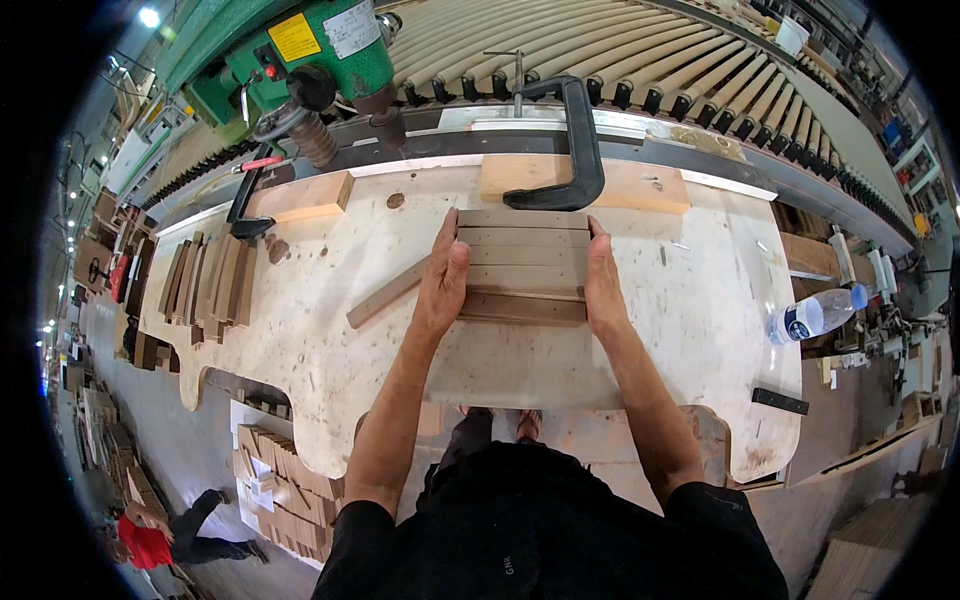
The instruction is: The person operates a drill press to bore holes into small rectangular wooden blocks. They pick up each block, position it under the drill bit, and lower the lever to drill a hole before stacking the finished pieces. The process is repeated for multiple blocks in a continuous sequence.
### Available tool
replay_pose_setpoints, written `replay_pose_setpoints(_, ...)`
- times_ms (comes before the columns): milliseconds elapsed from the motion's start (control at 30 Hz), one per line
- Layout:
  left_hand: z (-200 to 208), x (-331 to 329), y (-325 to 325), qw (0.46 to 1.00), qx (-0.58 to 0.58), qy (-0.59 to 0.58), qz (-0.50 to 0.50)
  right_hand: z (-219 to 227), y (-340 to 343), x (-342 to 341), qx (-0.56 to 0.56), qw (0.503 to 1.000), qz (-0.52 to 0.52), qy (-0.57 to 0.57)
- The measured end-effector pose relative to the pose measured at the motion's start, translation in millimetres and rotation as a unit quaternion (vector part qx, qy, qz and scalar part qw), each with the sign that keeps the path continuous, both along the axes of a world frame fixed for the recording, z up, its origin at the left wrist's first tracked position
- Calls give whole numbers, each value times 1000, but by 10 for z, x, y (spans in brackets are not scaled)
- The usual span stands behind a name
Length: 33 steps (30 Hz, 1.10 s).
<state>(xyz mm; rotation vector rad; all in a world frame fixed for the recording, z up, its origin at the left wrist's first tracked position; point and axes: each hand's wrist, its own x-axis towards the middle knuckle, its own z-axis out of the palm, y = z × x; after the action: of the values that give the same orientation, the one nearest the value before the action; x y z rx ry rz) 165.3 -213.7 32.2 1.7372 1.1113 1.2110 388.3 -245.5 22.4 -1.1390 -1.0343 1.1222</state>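
Note:
Between my two palms is a stack of wooden strips [524, 252], several brown pieces lying side by side with their ends lined up. My left hand [442, 275] presses flat against the left ends, and my right hand [603, 277] does the same on the right ends. Both thumbs rest near the top edges. A single wooden strip [385, 294] lies at a slant on the workbench [350, 390], reaching under or behind my left hand. Beyond the stack, a black clamp [585, 140] bears on a pale wooden block [640, 185].
A green drill press [340, 75] stands at the back left, near a second wood block [305, 195]. More strips [215, 280] are piled at the bench's left. A water bottle [818, 314] and a black bar [780, 401] sit at the right. A roller conveyor [620, 50] runs behind.

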Motion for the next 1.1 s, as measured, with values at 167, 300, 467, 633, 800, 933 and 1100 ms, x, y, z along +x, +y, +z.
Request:
replay_pose_setpoints(167,-63,-42,45,999,-18,41,5,-46,32,7,4,1000,1,5)
replay_pose_setpoints(300,-124,-13,100,999,27,26,20,-27,33,9,9,1000,3,6)
replay_pose_setpoints(467,-23,-3,48,999,-36,5,14,-57,34,5,16,1000,0,7)
replay_pose_setpoints(633,-104,-403,-34,994,42,44,85,-190,-6,89,48,998,-33,22)
replay_pose_setpoints(800,-89,-1181,-456,862,37,477,169,-261,-112,219,35,997,-28,68)
replay_pose_setpoints(933,-82,-1397,-623,896,79,381,213,-255,-176,312,15,996,-11,86)
replay_pose_setpoints(1100,433,-624,-910,965,76,222,114,-262,-478,413,22,995,-30,94)
